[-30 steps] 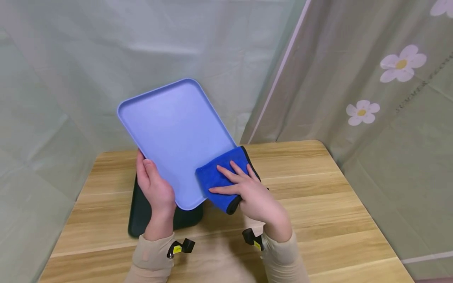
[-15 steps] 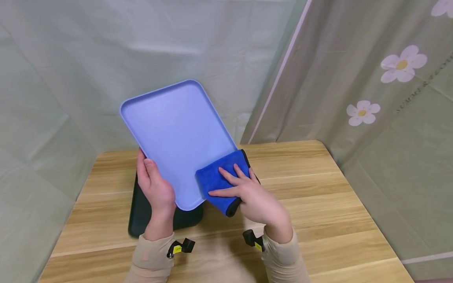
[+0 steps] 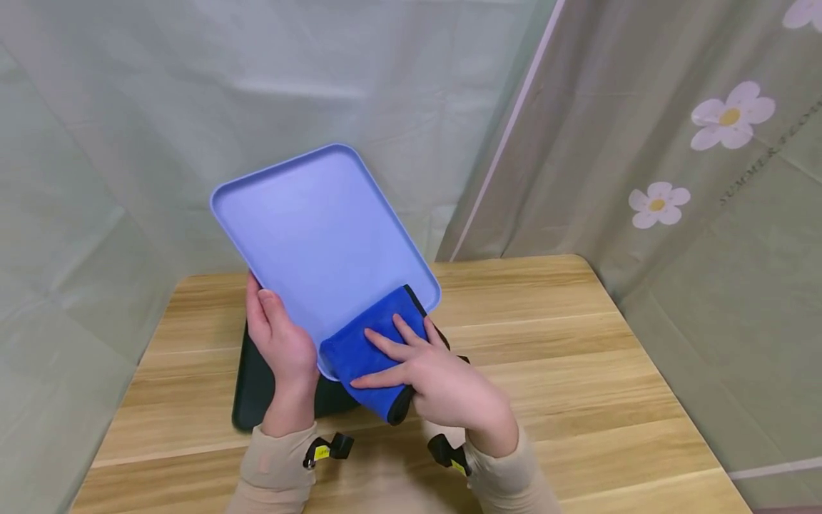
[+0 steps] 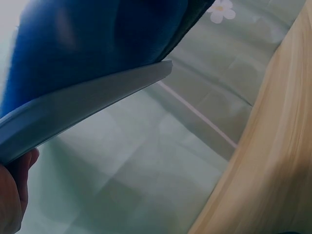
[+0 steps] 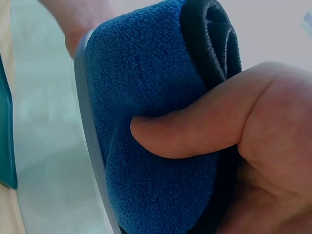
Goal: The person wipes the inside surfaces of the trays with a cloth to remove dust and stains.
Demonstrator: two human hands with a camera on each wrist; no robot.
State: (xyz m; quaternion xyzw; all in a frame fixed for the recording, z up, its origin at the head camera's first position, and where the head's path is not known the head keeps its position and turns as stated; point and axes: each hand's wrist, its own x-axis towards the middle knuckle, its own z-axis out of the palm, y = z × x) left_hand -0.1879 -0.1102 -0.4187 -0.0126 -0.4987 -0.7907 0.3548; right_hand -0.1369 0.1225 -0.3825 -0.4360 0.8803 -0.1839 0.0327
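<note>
My left hand (image 3: 282, 339) grips a light blue rectangular tray (image 3: 321, 221) by its left edge, thumb at the rim and fingers behind. The tray is tilted up, its inner face towards me. My right hand (image 3: 430, 368) holds a folded blue cleaning cloth (image 3: 379, 350) with black edging against the tray's lower end. Its fingers are spread over the cloth in the head view; the thumb (image 5: 180, 134) presses into the pile in the right wrist view. The cloth hides the bottom left part of the tray, while the right corner shows.
A dark green tray (image 3: 253, 392) lies on the wooden table (image 3: 578, 357), partly hidden behind the left hand and the blue tray. Pale curtains (image 3: 193, 86) close in the back and sides; the right one has printed flowers.
My right hand has slid the cloth left and down along the tray's lower end, uncovering the right corner. The left hand keeps its hold, and the blue tray has shifted only slightly.
</note>
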